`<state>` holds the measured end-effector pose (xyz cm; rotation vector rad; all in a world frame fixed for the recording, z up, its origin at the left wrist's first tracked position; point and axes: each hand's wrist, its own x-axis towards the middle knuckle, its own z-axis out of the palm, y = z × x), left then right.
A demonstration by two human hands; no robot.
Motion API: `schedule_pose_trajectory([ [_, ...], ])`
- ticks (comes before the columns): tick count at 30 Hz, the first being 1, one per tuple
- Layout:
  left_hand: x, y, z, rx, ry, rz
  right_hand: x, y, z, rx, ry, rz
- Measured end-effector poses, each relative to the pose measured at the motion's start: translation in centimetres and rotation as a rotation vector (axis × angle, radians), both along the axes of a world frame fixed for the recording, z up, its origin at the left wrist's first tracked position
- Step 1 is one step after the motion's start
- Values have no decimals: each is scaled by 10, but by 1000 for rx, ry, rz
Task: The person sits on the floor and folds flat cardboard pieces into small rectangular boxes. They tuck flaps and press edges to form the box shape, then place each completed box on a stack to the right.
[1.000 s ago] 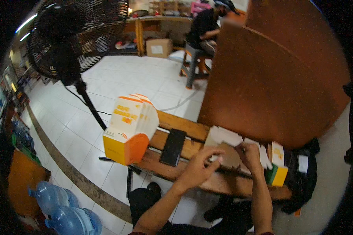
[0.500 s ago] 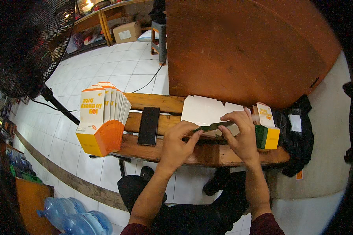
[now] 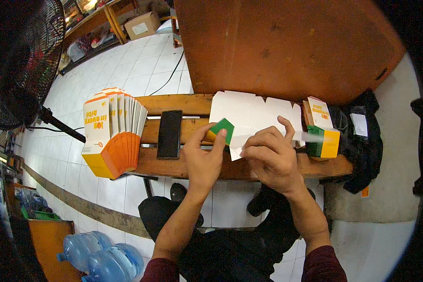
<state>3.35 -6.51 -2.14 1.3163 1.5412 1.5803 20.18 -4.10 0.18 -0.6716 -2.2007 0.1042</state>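
Note:
A flat, unfolded food carton (image 3: 237,109), white on its inner side, lies on the bench in front of me. My left hand (image 3: 204,160) pinches its folded end, where a green and yellow outer face shows between thumb and index finger. At the near edge of the same carton is my right hand (image 3: 275,157), its fingers curled in and the fingertips closed at a white flap. One finger of that hand points up. To the right stand folded green and yellow cartons (image 3: 330,143) with orange lettering.
A fanned stack of orange and white cartons (image 3: 110,152) stands at the bench's left end. Beside it lies a black phone (image 3: 169,135) on the wooden bench (image 3: 150,162). A brown panel (image 3: 286,51) rises behind. Black plastic bags (image 3: 366,160), a fan (image 3: 28,61) and large water bottles (image 3: 113,263) surround the bench.
The carton's end in my left hand has tilted, so its green face now shows. My right hand has turned and curled its fingers. The whole view has shifted slightly.

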Motion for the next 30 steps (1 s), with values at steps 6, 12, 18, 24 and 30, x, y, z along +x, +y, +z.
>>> schedule_pose_trajectory([
  [6, 6, -4, 2, 175, 109, -317, 2, 3, -10, 152, 169, -172],
  [12, -7, -2, 6, 262, 213, -358, -2, 1, -12, 173, 171, -158],
  [18, -16, -7, 5, 281, 217, -381, -1, -2, -1, 22, 91, -164],
  [24, -10, -6, -2, 211, 290, -293, -1, 0, 8, -128, -54, -123],
  [30, -6, -6, -4, 264, 410, -296, 8, 6, 9, -299, -7, -46],
])
